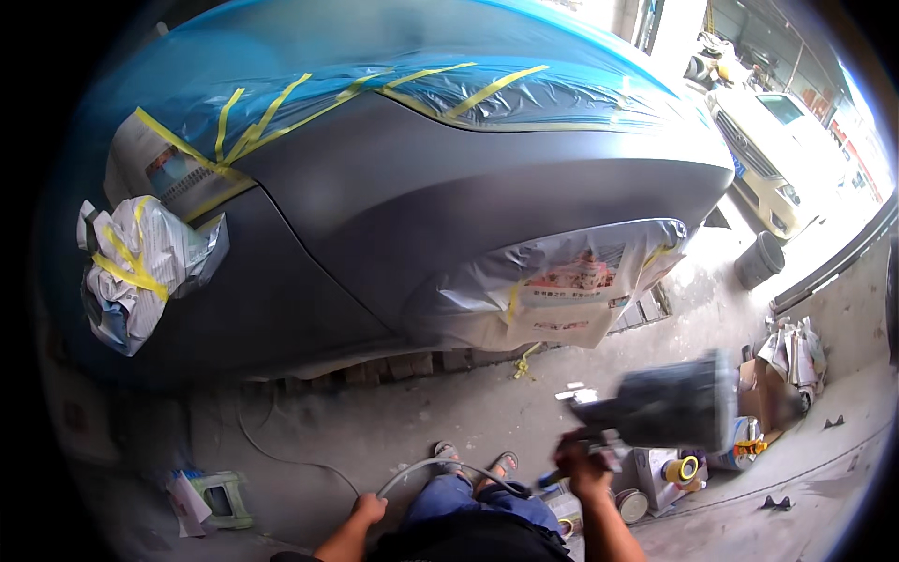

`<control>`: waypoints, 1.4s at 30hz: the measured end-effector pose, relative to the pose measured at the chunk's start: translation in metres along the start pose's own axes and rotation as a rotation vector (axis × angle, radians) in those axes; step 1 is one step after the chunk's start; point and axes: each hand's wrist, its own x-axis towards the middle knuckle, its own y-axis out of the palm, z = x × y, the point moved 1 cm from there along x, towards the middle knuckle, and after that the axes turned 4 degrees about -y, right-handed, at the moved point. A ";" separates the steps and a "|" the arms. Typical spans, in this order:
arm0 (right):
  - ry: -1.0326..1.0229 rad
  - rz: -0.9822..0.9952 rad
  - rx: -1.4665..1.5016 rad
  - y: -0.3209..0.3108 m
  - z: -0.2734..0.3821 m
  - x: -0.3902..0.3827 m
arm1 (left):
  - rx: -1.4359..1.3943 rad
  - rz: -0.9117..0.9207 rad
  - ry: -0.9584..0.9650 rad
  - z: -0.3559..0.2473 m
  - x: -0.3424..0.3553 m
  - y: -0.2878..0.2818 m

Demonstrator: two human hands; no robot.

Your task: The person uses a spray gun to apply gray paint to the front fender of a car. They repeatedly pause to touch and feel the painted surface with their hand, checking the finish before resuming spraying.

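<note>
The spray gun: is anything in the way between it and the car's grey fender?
Nothing visible stands between the spray gun in the right hand and the grey fender; the paper covering sits below the fender.

Left fisheye on my head, pitched down and ahead, picture upright. Very wide; corners dark, straight edges bowed. My legs show from above at bottom centre, my hands near too. Grey car side-on, farther ahead. White car well off, upper right.
</note>
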 end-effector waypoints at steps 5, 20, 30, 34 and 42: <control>0.161 -0.582 0.143 -0.071 0.041 0.010 | 0.028 -0.027 0.147 -0.028 0.009 0.008; -0.105 0.634 -0.205 0.124 0.044 -0.020 | -0.007 0.094 0.075 0.027 0.044 -0.010; 0.141 -0.595 0.004 0.036 0.089 -0.036 | -0.035 0.154 0.146 0.005 0.045 -0.025; 0.171 -0.745 0.159 0.031 0.109 -0.052 | 0.011 0.154 0.184 -0.015 0.055 -0.030; 0.061 -0.311 0.158 0.063 0.114 -0.043 | -0.001 0.167 0.164 -0.023 0.057 -0.040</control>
